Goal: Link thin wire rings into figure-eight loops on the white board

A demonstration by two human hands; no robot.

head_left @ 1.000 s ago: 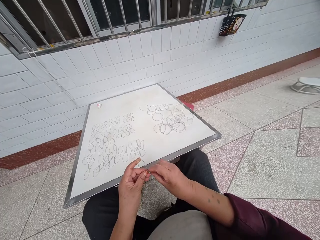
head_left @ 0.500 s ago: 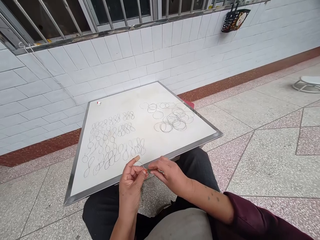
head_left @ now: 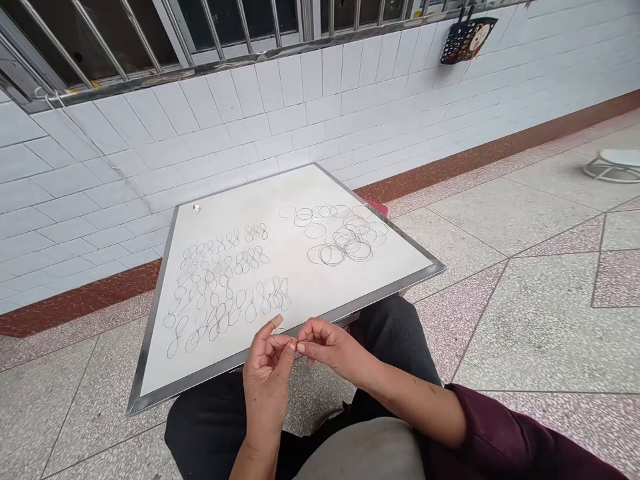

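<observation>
At the near edge of the white table point(head_left: 280, 193), my left hand point(head_left: 270, 363) pinches a thin wire loop point(head_left: 280, 331) between thumb and index finger. A tan wrap covers the tip of one raised finger. My right hand point(head_left: 327, 347) meets it fingertip to fingertip, its thumb and index finger closed on the same thin wire. Where the fingertips meet, the wire is mostly hidden. Several rows of wires twisted into figure-eight shapes point(head_left: 253, 310) lie on the left half of the table. Plain round wire rings point(head_left: 359, 249) overlap one another on the right half.
A small white and red object point(head_left: 197, 209) sits at the table's far left corner. The metal table rim point(head_left: 420, 272) runs just beyond my knees. Behind stands a tiled wall with a barred window and a hanging bag point(head_left: 467, 40). A white stool point(head_left: 617, 160) is at far right.
My right hand has turned, and its fingers have closed at my left fingertips. The wire end that stuck out between the hands is now hidden. My left hand has shifted slightly right.
</observation>
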